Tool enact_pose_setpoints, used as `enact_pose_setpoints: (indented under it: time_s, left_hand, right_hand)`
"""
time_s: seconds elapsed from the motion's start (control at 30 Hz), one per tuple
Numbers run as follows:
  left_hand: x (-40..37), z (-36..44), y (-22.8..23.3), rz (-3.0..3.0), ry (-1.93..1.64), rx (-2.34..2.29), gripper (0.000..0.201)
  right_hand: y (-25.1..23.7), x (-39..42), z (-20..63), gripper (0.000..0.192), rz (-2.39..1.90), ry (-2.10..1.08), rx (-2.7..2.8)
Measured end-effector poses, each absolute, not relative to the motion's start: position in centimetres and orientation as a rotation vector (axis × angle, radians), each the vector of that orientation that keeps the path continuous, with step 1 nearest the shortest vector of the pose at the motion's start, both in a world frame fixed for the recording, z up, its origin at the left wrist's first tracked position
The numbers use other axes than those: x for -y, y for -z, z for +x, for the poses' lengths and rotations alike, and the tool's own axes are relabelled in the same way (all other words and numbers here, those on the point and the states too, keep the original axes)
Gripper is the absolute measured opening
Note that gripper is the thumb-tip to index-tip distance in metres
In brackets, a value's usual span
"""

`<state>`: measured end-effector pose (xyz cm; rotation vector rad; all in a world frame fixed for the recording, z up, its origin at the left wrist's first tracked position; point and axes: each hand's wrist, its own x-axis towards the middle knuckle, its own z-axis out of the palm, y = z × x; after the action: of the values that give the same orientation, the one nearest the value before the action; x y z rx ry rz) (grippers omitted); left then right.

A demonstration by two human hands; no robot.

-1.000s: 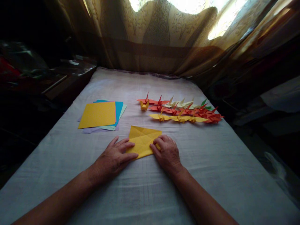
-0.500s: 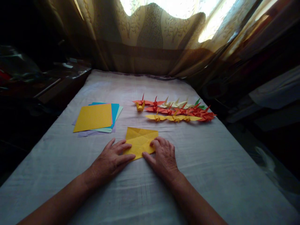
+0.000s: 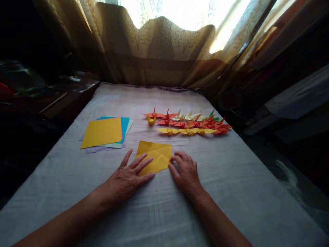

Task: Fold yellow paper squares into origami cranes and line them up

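Yellow creased paper (image 3: pixel 155 157) lies flat, folded, under both hands' fingers (image 3: pixel 140 164).

Yellow paper square (image 3: pixel 154 156) lies flat on the cloth-covered table (image 3: pixel 231 178), creased diagonally, near corner folded over.

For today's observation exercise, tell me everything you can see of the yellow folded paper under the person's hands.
The yellow folded paper is a thin, matte sheet creased into a flat, roughly four-sided shape, with fold lines crossing its top. It lies flat on the pale cloth, in front of the paper cranes. The left hand lies spread, fingers on its near left part; the right hand touches its right edge with bent fingertips.
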<state>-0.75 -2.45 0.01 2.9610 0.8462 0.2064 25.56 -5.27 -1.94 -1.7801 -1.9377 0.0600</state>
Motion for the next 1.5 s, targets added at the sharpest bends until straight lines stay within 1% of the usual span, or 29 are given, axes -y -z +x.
enact_pose_setpoints:
  time_s: [0.13, 0.2, 0.3, 0.37, 0.47, 0.53, 0.6, 0.67, 0.73, 0.8, 0.83, 0.93, 1.03, 1.17, 1.27, 1.33, 1.43, 1.5]
  left_hand:
    - [2.2, -1.9, -0.5, 2.967, -0.142, -0.822, 0.039]
    - [2.1, -3.2, -0.7, 2.984, -0.116, -0.814, 0.045]
    - [2.0, -5.1, -1.1, 3.034, -0.096, -0.749, 0.059]
    - [1.8, -6.4, -1.3, 3.042, -0.091, -0.692, 0.063]
    - [1.5, -8.0, -1.5, 2.975, -0.076, -0.658, 0.062]
    - [0.9, -8.8, -1.5, 2.92, -0.083, -0.633, 0.057]
    - [0.0, -9.1, -1.6, 2.869, -0.155, -0.672, 0.043]
    - [-1.1, -8.5, -1.7, 2.784, -0.308, -0.855, 0.03]
    - [-2.2, -7.1, -1.8, 2.612, -0.508, -1.116, 0.031]
    - [-3.2, -5.0, -1.8, 2.424, -0.578, -1.28, 0.041]
    - [-3.6, -3.9, -1.8, 2.371, -0.584, -1.288, 0.046]
    - [-4.4, -1.1, -1.6, 2.268, -0.595, -1.312, 0.055]
    - [-4.6, 0.1, -1.5, 2.126, -0.625, -1.398, 0.058]
    - [-4.2, -0.1, -1.6, 2.041, -0.69, -1.45, 0.059]
    - [-3.7, -0.5, -1.4, 1.975, -0.765, -1.489, 0.059]
    - [-3.3, -0.8, -1.2, 1.944, -0.801, -1.507, 0.059]
    - [-3.1, -1.0, -1.0, 1.935, -0.835, -1.53, 0.058]
    - [-3.0, -1.2, -0.9, 1.944, -0.833, -1.567, 0.058]
  right_hand:
    - [2.0, 5.3, 25.7, 0.009, -1.781, -0.072, 1.939]
    - [1.9, 5.3, 25.7, 0.009, -1.783, -0.09, 1.937]
    - [1.9, 5.3, 25.7, 0.008, -1.785, -0.107, 1.932]
    - [1.9, 5.3, 25.6, 0.008, -1.778, -0.096, 1.928]
    - [2.0, 5.4, 25.6, 0.008, -1.759, -0.071, 1.926]
    - [2.1, 5.4, 25.6, 0.008, -1.752, -0.062, 1.928]
    - [2.2, 5.3, 25.6, 0.008, -1.747, -0.059, 1.929]
    - [2.3, 5.3, 25.6, 0.007, -1.737, -0.054, 1.929]
    - [2.4, 5.3, 25.6, 0.007, -1.719, -0.04, 1.932]
    - [2.5, 5.3, 25.6, 0.007, -1.692, -0.027, 1.943]
    - [2.6, 5.3, 25.6, 0.009, -1.677, -0.018, 1.948]
    - [2.6, 5.3, 25.7, 0.018, -1.605, 0.038, 1.949]
    - [2.5, 5.4, 25.8, 0.031, -1.506, 0.059, 1.969]
    - [2.2, 5.4, 25.3, 0.049, -1.425, -0.09, 1.978]
    - [1.7, 5.3, 24.4, 0.057, -1.396, -0.255, 1.98]
    - [1.3, 5.0, 23.7, 0.054, -1.391, -0.313, 1.991]
    - [0.8, 4.5, 23.3, 0.034, -1.357, -0.284, 2.069]
    - [0.5, 4.3, 23.6, 0.026, -1.313, -0.228, 2.134]
